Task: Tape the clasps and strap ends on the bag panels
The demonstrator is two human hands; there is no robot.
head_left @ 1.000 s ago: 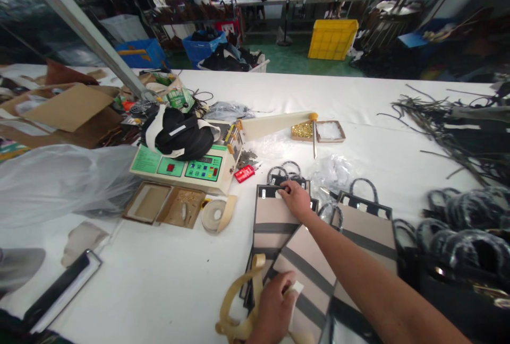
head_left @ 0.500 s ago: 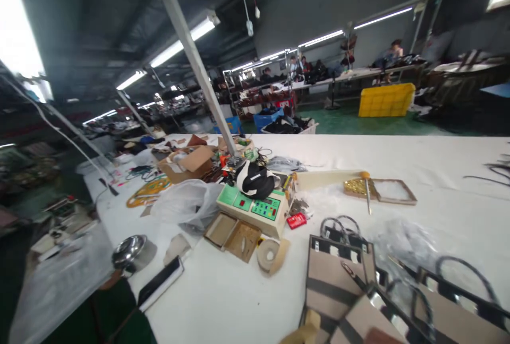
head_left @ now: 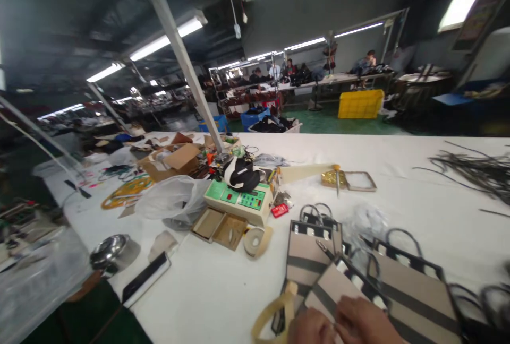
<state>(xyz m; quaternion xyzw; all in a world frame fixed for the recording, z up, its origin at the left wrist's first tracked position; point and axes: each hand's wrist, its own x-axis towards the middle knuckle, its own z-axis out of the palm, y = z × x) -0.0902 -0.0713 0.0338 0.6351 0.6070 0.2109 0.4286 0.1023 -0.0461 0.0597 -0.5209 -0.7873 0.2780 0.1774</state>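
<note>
My left hand [head_left: 313,327] and my right hand [head_left: 364,320] are close together at the bottom edge, over a beige handbag [head_left: 324,291] with dark stripes and black trim. Both hands are closed with fingers curled; anything held between them is too blurred and hidden to make out. Just left of my left hand is a loop of beige tape [head_left: 260,323]. Another striped handbag [head_left: 305,251] lies behind, with a dark pen-like tool [head_left: 324,249] on it. Further right lies a third handbag [head_left: 414,285] with a black looped handle.
A cream machine [head_left: 239,203] with a green control panel stands mid-table, near a tape roll [head_left: 254,242] and a small open box [head_left: 229,230]. A hammer [head_left: 337,178] rests on a box at the back. Dark cords [head_left: 478,171] lie right, a metal bowl [head_left: 113,254] left.
The view has swung right, bringing dark cords and more handbags into sight. Both hands now show together at the bottom, where only a blurred patch of skin showed before.
</note>
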